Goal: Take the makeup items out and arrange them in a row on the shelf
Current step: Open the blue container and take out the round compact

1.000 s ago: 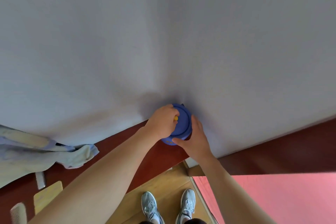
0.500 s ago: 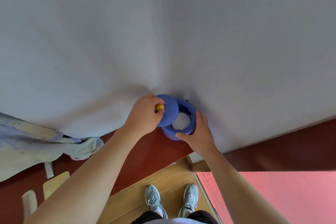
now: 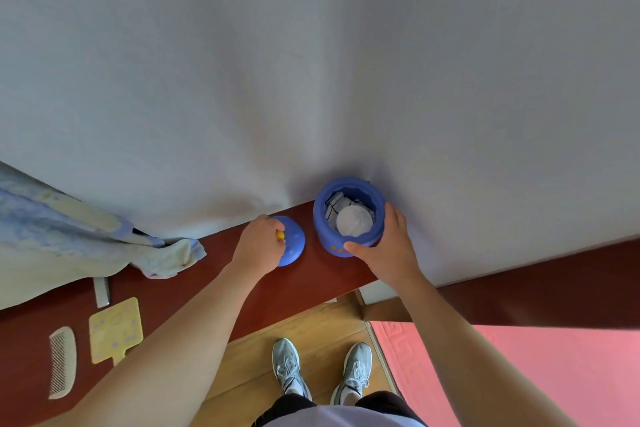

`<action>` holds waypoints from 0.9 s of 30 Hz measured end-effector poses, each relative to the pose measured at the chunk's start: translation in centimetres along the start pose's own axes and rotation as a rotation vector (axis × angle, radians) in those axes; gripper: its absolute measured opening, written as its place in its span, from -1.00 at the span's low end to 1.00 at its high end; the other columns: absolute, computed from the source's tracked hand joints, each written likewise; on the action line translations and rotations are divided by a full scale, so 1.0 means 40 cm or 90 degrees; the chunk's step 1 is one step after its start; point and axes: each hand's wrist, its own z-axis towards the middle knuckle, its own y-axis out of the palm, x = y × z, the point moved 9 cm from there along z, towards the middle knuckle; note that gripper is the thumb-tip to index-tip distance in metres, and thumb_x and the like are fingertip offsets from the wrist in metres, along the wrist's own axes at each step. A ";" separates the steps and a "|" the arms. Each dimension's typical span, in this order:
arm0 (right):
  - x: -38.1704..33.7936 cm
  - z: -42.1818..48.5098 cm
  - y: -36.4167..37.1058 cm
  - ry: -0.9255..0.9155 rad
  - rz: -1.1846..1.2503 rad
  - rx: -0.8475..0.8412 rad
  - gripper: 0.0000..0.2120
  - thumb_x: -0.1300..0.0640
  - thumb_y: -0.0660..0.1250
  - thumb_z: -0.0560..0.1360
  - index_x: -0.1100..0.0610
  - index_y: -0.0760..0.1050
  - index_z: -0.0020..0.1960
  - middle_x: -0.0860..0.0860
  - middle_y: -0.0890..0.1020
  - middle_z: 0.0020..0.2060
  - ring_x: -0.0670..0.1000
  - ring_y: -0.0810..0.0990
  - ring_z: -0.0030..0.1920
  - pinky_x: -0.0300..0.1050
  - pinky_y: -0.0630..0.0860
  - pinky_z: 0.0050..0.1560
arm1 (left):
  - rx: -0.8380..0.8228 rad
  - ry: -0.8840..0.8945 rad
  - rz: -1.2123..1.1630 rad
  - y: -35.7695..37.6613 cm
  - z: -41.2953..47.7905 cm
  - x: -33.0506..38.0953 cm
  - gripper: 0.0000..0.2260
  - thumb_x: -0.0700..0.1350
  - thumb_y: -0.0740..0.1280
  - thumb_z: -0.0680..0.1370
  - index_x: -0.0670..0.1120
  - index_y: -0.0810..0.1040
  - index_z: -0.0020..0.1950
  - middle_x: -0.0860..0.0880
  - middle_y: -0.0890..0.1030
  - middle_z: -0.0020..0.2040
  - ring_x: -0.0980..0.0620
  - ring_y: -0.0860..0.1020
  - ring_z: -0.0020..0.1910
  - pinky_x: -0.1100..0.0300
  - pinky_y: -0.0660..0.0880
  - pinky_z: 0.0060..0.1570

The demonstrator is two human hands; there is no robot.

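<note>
On the dark red shelf (image 3: 311, 284), just below the middle of my feed, the blue pot (image 3: 323, 229) is standing upright against the white wall (image 3: 311, 62) with its mouth uncovered. The right hand (image 3: 388, 246) is wrapping the pot's side from four o'clock. Its thumb is lying across the front beside a few yellow and orange dots, so that grip is clenched round the pot.

Inside the pot, a round white item (image 3: 354, 220) is lying on top. At its ten o'clock a pale item with dark lines (image 3: 334, 203) is showing beneath it. I cannot tell what either one is.

At nine o'clock of the pot, just beside it but apart, the blue lid (image 3: 294, 246) is sitting dome up. The left hand (image 3: 259, 246) is covering the lid's nine o'clock half, and its grip is pinching the small yellow knob (image 3: 280, 236) on top. I cannot tell whether the lid is resting on the shelf or hanging just above it.

Well along the shelf towards nine o'clock, a pale blue towel (image 3: 69, 236) is lying bunched against the wall. At seven o'clock of the towel, a cream comb (image 3: 62, 362) and a yellow paddle-shaped card (image 3: 116, 329) are lying side by side, with a small grey strip (image 3: 102, 291) just above the card.

At six o'clock of the pot, I am seeing two grey shoes (image 3: 289, 367) on the wooden floor (image 3: 311, 329). A pink mat (image 3: 519, 374) is lying at their three o'clock.
</note>
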 end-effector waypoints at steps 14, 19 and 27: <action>0.015 0.000 0.004 0.012 0.009 -0.011 0.01 -0.03 0.60 0.32 0.03 0.07 0.57 -0.03 0.27 0.45 -0.06 0.32 0.43 -0.09 0.36 0.39 | -0.014 -0.047 -0.028 0.111 0.004 -0.041 -0.76 -0.25 0.32 0.51 -0.13 0.64 0.15 -0.13 0.57 0.03 -0.13 0.57 -0.05 0.17 0.37 -0.14; 0.023 0.000 0.006 0.022 -0.001 -0.016 0.04 -0.09 0.59 0.31 0.03 0.03 0.58 -0.03 0.24 0.48 -0.03 0.30 0.46 -0.01 0.36 0.42 | -0.016 -0.051 -0.059 0.063 0.016 -0.029 -0.75 -0.16 0.43 0.46 -0.12 0.64 0.14 -0.12 0.60 0.02 -0.08 0.57 -0.02 0.16 0.42 -0.03; 0.004 -0.003 0.003 0.003 0.030 -0.021 -0.02 -0.03 0.60 0.32 0.03 0.10 0.55 -0.09 0.29 0.42 -0.06 0.30 0.43 -0.07 0.34 0.41 | 0.098 0.251 -0.149 -0.186 0.025 0.260 -0.68 -0.25 0.48 0.44 -0.12 0.61 0.18 0.00 0.54 -0.01 0.07 0.52 -0.12 0.19 0.47 -0.02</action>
